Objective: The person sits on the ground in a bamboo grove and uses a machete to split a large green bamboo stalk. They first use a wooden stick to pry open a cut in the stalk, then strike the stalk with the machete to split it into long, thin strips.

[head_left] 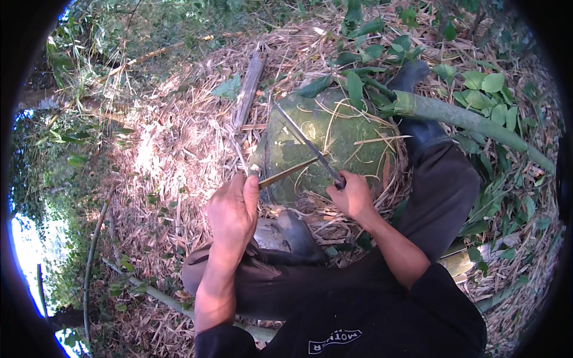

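Observation:
My left hand [231,206] is closed around one end of a thin bamboo strip [287,173], its thumb lying along the strip. The strip slants up and to the right across the front of a mossy green rock [352,140]. In my right hand [352,194] is the dark handle of a knife [307,142], whose long narrow blade points up and to the left over the rock. Near the handle, the blade crosses the strip's far end and seems to touch it. Thin pale shavings [382,141] lie scattered over the rock.
A green bamboo pole [471,117] reaches from the rock toward the right. A weathered piece of wood [248,89] lies beyond the rock on dry leaf litter [161,143]. My dark boots [421,128] flank the rock. Leafy plants [492,98] grow at the right.

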Motion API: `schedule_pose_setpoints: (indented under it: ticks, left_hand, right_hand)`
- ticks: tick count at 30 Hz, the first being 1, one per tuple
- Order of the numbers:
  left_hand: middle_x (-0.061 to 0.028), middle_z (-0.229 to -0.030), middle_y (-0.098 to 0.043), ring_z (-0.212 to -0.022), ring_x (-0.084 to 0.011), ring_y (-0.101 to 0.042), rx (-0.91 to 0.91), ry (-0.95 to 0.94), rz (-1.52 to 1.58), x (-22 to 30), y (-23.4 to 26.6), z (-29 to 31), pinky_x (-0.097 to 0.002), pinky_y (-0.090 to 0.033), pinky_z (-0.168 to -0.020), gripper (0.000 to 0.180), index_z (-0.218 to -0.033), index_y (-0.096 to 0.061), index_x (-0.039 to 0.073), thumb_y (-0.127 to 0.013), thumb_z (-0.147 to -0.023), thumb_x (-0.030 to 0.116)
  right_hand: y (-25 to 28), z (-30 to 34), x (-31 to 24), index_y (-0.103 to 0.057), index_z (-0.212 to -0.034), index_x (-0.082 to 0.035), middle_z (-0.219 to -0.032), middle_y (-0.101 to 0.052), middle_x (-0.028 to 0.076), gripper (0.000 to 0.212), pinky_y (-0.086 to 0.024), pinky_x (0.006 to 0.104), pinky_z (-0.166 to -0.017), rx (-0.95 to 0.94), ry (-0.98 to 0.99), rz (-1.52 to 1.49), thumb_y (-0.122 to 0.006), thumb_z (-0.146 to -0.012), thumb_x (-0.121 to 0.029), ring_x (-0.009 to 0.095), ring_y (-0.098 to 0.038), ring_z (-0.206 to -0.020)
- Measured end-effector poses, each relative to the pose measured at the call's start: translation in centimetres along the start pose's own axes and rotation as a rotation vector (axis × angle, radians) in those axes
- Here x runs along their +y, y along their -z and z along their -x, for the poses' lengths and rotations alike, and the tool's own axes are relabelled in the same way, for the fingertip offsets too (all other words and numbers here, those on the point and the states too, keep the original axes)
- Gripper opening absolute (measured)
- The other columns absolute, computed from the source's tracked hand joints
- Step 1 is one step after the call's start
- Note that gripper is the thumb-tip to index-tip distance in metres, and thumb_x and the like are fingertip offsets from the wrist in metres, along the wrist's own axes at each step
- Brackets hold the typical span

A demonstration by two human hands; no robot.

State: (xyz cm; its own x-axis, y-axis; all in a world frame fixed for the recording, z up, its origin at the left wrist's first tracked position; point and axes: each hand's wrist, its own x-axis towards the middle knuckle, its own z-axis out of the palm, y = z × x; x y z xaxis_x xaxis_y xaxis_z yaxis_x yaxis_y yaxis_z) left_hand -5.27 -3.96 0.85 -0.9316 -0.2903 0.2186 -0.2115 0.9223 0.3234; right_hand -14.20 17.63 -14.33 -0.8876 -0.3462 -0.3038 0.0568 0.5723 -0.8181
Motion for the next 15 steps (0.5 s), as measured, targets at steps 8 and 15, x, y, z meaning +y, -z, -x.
schedule_pose_setpoints:
  ticks: [8,15]
  left_hand:
    - [-0.0096,-0.065,-0.055,-0.063,-0.0307,-0.058,0.122,-0.251,-0.039,0.4,-0.1,-3.3,-0.0437,-0.047,-0.060,0.035,-0.073,-0.052,0.007,-0.071,-0.095,0.028]
    - [-0.0135,-0.065,-0.055,-0.065,-0.0338,-0.060,0.126,-0.323,0.133,-0.8,-1.1,-5.1,-0.0465,-0.047,-0.060,0.032,-0.076,-0.055,0.005,-0.066,-0.098,0.026]
  right_hand:
    - [1.7,1.1,-0.8,-0.068,-0.097,0.006,-0.071,-0.066,0.018,0.031,-0.051,0.0381,-0.066,-0.137,0.099,-0.097,-0.070,-0.082,-0.022,0.029,-0.065,-0.064]
    - [0.7,2.4,-1.4,-0.062,-0.121,0.004,-0.085,-0.063,0.001,0.029,-0.045,0.0239,-0.060,-0.210,0.190,-0.676,-0.058,-0.094,-0.005,0.007,-0.056,-0.068]
